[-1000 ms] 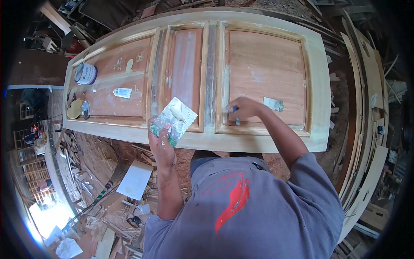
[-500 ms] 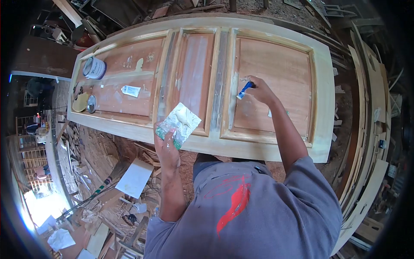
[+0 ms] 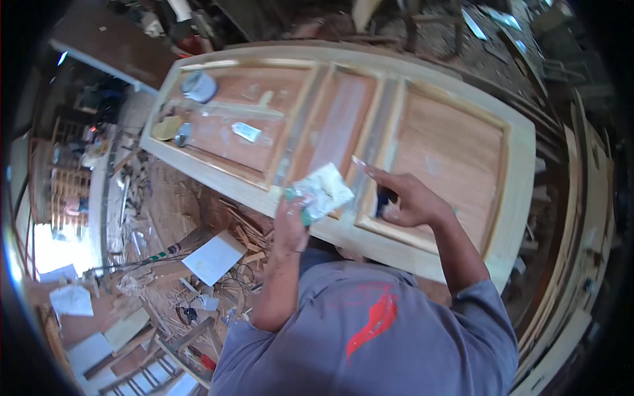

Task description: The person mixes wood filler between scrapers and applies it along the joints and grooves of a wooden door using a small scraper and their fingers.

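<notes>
My left hand (image 3: 290, 223) grips a small square palette (image 3: 330, 187) smeared with white putty, its near side greenish. Just right of it is my right hand (image 3: 422, 202), index finger stretched out with white putty on the tip. A blue scraper (image 3: 384, 198) is tucked between the thumb and the other fingers, mostly hidden and blurred. Both hands are over the near edge of a pale wooden panelled door (image 3: 456, 155), lying flat. On its left panel are a putty can (image 3: 199, 87), a white tube (image 3: 246, 132), a yellowish round piece (image 3: 167, 127) and a small round tin (image 3: 183, 134).
Wood scraps and shavings litter the floor at left, with a white board (image 3: 214, 257) among them. Long planks (image 3: 561, 264) lean along the right side. More timber lies behind the door. Bright light enters through an opening (image 3: 59, 247) at far left.
My right hand has come back from the right panel towards the palette, its index finger now extended. The palette has shifted right and turned. The whole view has tilted.
</notes>
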